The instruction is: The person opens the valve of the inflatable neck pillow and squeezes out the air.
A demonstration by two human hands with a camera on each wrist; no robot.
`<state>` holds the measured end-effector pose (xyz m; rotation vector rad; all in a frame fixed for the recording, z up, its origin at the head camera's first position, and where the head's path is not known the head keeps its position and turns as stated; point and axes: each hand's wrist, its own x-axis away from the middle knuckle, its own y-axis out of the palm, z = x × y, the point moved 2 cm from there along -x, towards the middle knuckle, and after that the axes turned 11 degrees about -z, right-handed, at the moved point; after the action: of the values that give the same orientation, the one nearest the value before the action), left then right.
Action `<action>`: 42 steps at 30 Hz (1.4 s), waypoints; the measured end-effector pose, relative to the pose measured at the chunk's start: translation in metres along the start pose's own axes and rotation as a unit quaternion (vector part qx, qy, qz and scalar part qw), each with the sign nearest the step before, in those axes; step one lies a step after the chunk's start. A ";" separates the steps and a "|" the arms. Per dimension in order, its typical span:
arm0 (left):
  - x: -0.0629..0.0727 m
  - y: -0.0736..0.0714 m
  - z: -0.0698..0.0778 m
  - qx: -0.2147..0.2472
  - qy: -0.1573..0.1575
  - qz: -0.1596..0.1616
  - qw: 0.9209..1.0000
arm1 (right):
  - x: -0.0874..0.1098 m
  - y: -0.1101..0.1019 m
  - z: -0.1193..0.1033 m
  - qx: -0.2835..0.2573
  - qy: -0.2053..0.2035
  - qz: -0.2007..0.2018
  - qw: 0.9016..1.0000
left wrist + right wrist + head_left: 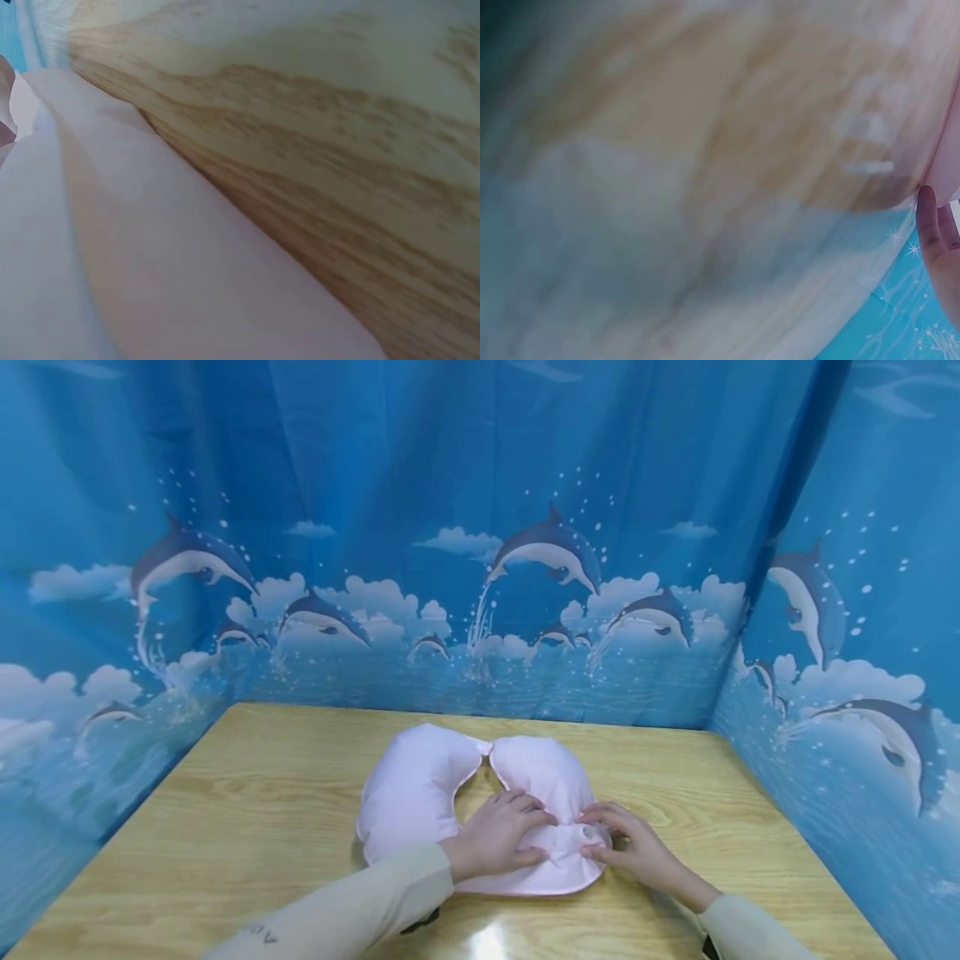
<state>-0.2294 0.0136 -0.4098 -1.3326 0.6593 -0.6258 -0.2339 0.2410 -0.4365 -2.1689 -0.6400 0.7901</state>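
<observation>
A pale pink U-shaped neck pillow lies on the wooden table, its two ends meeting at the far side. Across its right part rests my left hand, fingers spread on the fabric and thumb nearer me. At the right edge, my right hand pinches the fabric with fingers and thumb either side of a small round, pale valve-like spot. Pink cloth fills the lower left of the left wrist view. In the right wrist view, fingers touch the pillow's edge; the rest of that hand is mostly cut off.
The wood-grain table extends around the pillow on all sides. Blue curtains printed with dolphins and clouds hang behind it and along both sides. Light glares off the tabletop near the front.
</observation>
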 end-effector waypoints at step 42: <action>-0.002 0.015 -0.005 0.029 -0.016 -0.005 0.999 | -0.005 0.003 0.002 0.068 0.038 -0.035 0.996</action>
<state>-0.2340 0.0133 -0.4251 -1.2908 0.6040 -0.6262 -0.2382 0.2366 -0.4383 -2.0319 -0.6025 0.6899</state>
